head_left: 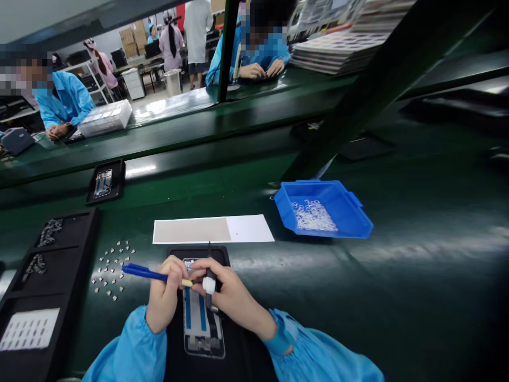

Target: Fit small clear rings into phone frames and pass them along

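Observation:
My left hand [165, 294] is closed round a blue pen-like tool [143, 272] whose yellowish tip points right. Gripped in my right hand [226, 292] is a thin black tool with a white collar [209, 284], standing nearly upright. Both tool tips meet over the upper end of a phone frame [202, 329], which lies in a black tray [238, 361] directly before me. Several small metal parts [111, 270] are scattered on the green mat left of my left hand.
A white and tan sheet [212, 229] lies beyond the tray. A blue bin [350, 217] with small clear parts stands at the right. Black compartment trays [47, 281] sit at the left, another tray [106, 181] farther back. Other people in blue coats work across the bench.

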The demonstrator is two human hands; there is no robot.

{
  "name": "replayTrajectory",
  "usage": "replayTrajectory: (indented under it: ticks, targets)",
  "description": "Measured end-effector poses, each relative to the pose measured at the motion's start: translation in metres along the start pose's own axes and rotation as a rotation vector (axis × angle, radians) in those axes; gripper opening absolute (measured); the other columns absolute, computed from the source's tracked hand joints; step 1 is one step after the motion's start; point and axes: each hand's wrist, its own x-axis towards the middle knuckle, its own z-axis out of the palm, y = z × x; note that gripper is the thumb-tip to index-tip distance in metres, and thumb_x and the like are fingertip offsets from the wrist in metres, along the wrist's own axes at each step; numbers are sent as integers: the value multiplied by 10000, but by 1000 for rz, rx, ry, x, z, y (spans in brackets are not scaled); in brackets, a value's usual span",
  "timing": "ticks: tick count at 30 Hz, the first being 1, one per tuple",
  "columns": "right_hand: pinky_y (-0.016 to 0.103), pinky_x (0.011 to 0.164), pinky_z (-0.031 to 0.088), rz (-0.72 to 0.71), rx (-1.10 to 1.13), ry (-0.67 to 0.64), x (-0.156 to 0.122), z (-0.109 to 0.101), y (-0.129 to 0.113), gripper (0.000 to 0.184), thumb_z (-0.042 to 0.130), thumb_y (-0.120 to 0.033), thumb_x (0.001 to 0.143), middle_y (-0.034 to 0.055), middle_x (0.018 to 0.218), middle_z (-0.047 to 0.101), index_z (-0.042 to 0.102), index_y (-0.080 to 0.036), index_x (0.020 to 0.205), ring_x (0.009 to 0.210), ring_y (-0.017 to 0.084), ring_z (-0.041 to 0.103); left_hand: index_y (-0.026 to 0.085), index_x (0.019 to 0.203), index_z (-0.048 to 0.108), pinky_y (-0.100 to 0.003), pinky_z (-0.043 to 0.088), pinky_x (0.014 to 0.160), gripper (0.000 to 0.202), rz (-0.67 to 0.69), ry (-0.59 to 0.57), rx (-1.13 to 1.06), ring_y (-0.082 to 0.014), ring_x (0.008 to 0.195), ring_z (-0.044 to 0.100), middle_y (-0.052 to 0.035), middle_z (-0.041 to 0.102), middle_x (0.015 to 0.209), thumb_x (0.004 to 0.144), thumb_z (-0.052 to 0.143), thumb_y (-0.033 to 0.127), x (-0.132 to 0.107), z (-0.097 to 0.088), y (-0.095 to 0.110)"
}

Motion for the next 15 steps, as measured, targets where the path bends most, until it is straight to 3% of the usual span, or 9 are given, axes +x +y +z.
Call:
replayTrajectory:
  ticks: [3, 5, 11, 15]
  targets:
    - [307, 804, 535, 69, 119, 47, 2, -4, 3, 291, 709, -265, 833, 18, 905, 720, 587, -229, 1095, 859, 188, 692, 188, 774, 513, -284, 455, 737, 377, -87, -119, -77, -173, 804, 544, -49, 554, 868, 970, 440, 502, 2, -7, 4]
    - [325, 813, 539, 107, 214, 74, 4, -6, 5, 320, 724, -301, 823, 15, 880, 715, 572, -229, 1095, 850, 193, 692, 195, 859, 528, -284, 471, 781, 301, -112, -139, -82, -164, 838, 571, -45, 563, 936, 973, 459, 466, 3, -8, 5]
    - [350, 824, 534, 160, 285, 135, 6, -6, 7, 378, 761, -363, 787, 33, 900, 710, 569, -223, 1080, 870, 207, 680, 203, 962, 541, -264, 530, 782, 182, -109, 8, 27, -153, 862, 654, -38, 647, 940, 963, 519, 384, 1, -4, -1]
    - [334, 786, 535, 171, 241, 179, 5, -6, 4, 370, 767, -361, 768, 23, 864, 700, 585, -219, 1056, 837, 204, 675, 195, 966, 568, -269, 542, 811, 110, -86, 13, 165, -164, 913, 675, -48, 686, 951, 941, 552, 301, -1, -6, -6]
